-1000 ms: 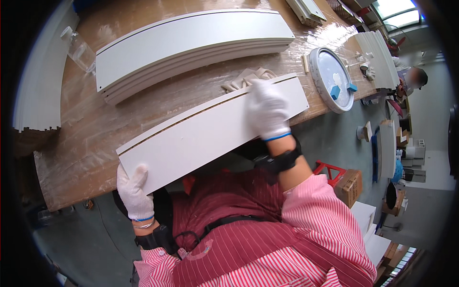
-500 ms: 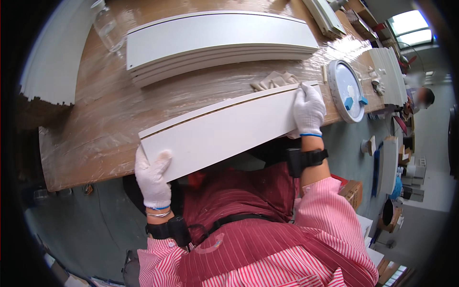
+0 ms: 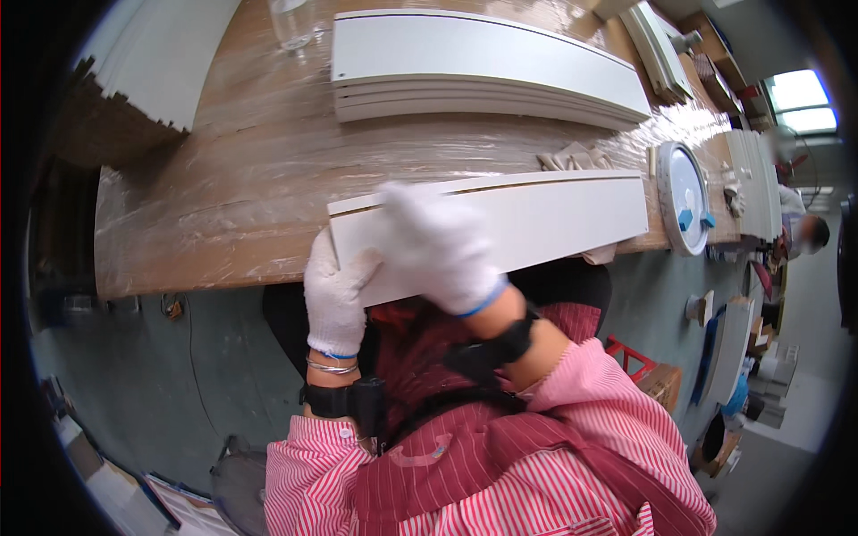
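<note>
greenish grey floor (image 3: 241,384) below, bright window (image 3: 798,100) at far upper right, co-worker (image 3: 800,234) small in the background under it. brown table (image 3: 223,179) covered in wrinkled clear film, shiny toward the upper right.

at the table's upper left, clear bottle (image 3: 291,25), cut off by the edge of the view. toward the right end, round lid (image 3: 683,174) with a raised rim; on it two blue blocks (image 3: 685,220), one inside the rim, one at it. lower right, cardboard box (image 3: 661,386) beside a red frame (image 3: 631,359).

farther back on the table, neat stack of white boards (image 3: 483,54), lying flat; pile of panels (image 3: 165,62) at far left. crumpled beige cloth (image 3: 576,159) just behind the long white board (image 3: 563,214), itself lying along the near edge, partly overhanging, grooved side away from the person.

left hand (image 3: 335,295) in a white glove, clamped on the board's left end, thumb on top. right hand (image 3: 447,246), also gloved, blurred over the board's left part and hiding some of it; cannot tell whether touching or gripping anything.
</note>
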`<state>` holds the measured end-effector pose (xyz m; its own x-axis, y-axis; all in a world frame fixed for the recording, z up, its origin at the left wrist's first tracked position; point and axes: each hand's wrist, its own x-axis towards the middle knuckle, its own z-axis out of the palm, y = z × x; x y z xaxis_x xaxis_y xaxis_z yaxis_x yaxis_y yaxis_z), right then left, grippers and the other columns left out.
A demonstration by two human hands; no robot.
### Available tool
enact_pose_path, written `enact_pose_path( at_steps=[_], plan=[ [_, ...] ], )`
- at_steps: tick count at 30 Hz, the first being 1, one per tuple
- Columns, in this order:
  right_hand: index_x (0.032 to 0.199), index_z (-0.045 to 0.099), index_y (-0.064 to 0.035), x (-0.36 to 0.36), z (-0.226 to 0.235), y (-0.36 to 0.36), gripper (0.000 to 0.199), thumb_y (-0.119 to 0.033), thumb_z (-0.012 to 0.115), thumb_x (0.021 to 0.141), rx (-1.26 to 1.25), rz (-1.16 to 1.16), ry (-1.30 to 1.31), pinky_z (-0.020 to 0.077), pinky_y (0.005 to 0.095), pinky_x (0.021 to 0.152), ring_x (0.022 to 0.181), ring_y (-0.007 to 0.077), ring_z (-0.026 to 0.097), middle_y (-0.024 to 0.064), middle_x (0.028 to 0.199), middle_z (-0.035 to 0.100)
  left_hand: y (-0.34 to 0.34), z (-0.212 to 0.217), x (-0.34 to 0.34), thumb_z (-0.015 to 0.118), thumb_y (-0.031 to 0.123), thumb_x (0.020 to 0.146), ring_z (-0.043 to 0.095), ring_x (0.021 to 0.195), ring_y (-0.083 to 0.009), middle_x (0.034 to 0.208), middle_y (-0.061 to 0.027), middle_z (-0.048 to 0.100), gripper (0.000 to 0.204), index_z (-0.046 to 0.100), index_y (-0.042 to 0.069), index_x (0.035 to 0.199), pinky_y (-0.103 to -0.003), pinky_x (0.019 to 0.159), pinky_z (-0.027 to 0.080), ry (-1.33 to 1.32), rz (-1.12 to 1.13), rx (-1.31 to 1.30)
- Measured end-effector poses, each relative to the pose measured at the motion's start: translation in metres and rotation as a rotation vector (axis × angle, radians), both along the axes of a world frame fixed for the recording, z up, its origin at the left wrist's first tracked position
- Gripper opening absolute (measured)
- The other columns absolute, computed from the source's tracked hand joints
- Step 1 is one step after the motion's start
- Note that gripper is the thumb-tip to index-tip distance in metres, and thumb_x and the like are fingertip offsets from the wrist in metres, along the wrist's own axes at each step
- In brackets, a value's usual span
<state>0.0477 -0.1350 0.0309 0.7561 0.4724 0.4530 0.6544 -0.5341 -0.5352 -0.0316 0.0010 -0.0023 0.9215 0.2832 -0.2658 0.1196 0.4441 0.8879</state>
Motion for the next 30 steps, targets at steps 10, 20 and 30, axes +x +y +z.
enact_pose_path(
  at_steps=[10,20,30],
  plan=[
    [0.109,0.067,-0.0065,0.024,-0.006,-0.037,0.02,-0.011,0.063,0.09,-0.279,-0.389,-0.093,0.0559,0.0469,0.069,0.08,0.04,0.068,0.0198,0.095,0.068,0.016,-0.003,0.002,0.035,0.041,0.11,0.059,0.122,-0.0214,0.136,-0.012,0.058,0.057,0.039,0.0,0.149,-0.035,0.103,0.049,-0.094,-0.13,-0.539],
    [0.097,0.063,-0.0041,-0.017,0.008,0.066,0.015,-0.011,0.066,0.084,-0.177,0.014,0.054,0.0539,0.0449,0.064,0.071,0.0356,0.066,0.0182,0.082,0.063,0.022,0.0,0.0,0.022,0.076,0.098,0.053,0.129,-0.0254,0.143,-0.0122,0.053,0.094,0.034,0.001,0.153,-0.037,0.108,0.044,-0.022,-0.069,-0.635],
    [0.107,0.066,-0.0065,0.003,0.0,0.038,0.019,-0.01,0.064,0.088,-0.218,-0.183,0.01,0.0552,0.0465,0.07,0.083,0.0398,0.067,0.0192,0.091,0.067,-0.008,0.01,0.014,0.023,0.074,0.099,0.058,0.122,-0.0204,0.138,-0.0073,0.056,0.085,0.039,0.008,0.151,-0.035,0.099,0.052,-0.015,-0.06,-0.594]
  ],
)
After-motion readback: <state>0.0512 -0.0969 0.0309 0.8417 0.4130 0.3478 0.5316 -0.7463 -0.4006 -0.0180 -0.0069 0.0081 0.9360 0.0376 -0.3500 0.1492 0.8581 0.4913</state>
